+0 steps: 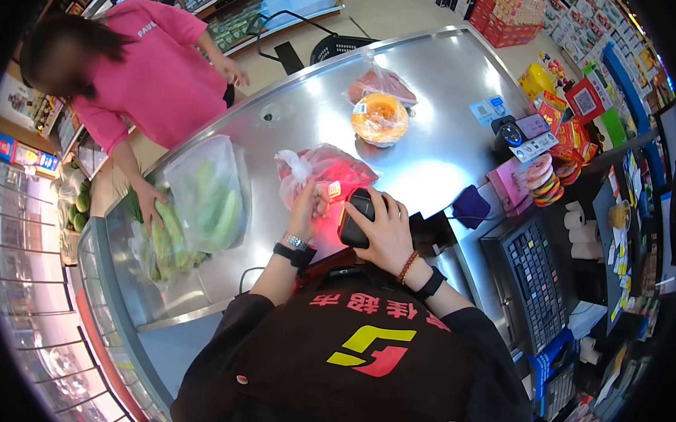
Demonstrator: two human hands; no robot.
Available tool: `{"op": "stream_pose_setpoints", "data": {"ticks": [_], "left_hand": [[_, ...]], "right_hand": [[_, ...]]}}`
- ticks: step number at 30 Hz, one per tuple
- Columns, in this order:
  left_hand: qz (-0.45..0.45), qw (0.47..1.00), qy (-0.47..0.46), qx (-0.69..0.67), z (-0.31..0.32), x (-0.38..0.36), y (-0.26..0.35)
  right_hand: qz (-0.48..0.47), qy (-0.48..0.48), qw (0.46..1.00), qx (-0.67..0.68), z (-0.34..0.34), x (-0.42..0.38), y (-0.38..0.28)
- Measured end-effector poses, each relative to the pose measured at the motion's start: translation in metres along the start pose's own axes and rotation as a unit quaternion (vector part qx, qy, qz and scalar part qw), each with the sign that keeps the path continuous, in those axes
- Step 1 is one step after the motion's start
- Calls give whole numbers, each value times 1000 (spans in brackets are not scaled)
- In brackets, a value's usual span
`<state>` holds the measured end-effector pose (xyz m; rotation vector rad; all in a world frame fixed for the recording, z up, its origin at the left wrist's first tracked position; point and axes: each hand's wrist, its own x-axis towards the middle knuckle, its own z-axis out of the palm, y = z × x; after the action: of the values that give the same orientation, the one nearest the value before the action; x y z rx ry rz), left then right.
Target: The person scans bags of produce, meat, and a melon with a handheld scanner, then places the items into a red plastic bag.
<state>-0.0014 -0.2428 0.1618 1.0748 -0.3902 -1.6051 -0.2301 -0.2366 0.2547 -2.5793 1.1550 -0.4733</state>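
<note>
At the far left we see another person in a pink top (159,67) across the steel counter (431,162), with one hand (151,203) pressed on a clear bag of green vegetables (167,241). Just beside it a second clear bag of long green vegetables (210,194) stands upright on the counter. Moving right, we come to our left hand (307,203), a watch on its wrist, with the fingers pinched on the price label (333,190) of a thin plastic bag of reddish produce (328,169); the bag lies on the counter near its front edge, directly ahead of us, and red light falls across it. Close to the right of that, our right hand (386,232) is wrapped firmly around a black handheld scanner (355,218), whose head points at the label. Farther back on the counter sits a wrapped orange item (380,118) with another bagged item (381,83) touching it behind. At the right we find a keyboard (531,283), rolls of receipt paper (578,229) and small goods on display racks (564,138).
</note>
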Motion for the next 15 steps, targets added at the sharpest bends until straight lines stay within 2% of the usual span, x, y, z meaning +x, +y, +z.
{"op": "stream_pose_setpoints", "data": {"ticks": [1, 4, 6, 8, 11, 13, 15], "left_hand": [[2, 1000, -19, -7, -1, 4, 6], [130, 985, 109, -27, -5, 3, 22], [200, 953, 165, -155, -47, 8, 40], [283, 913, 243, -163, -75, 5, 63], [361, 888, 283, -29, -50, 8, 94], [326, 921, 173, 130, -42, 39, 79], [271, 881, 83, 379, -30, 94, 52]], "right_hand": [[10, 11, 1000, 17, 0, 4, -1], [46, 52, 995, 65, 3, 12, 11], [79, 56, 994, 56, -7, 16, 22], [94, 79, 992, 26, -19, 22, 38], [99, 91, 991, -8, -39, 40, 62], [76, 101, 991, -44, -51, 62, 75], [33, 100, 989, -101, -58, 93, 84]]}}
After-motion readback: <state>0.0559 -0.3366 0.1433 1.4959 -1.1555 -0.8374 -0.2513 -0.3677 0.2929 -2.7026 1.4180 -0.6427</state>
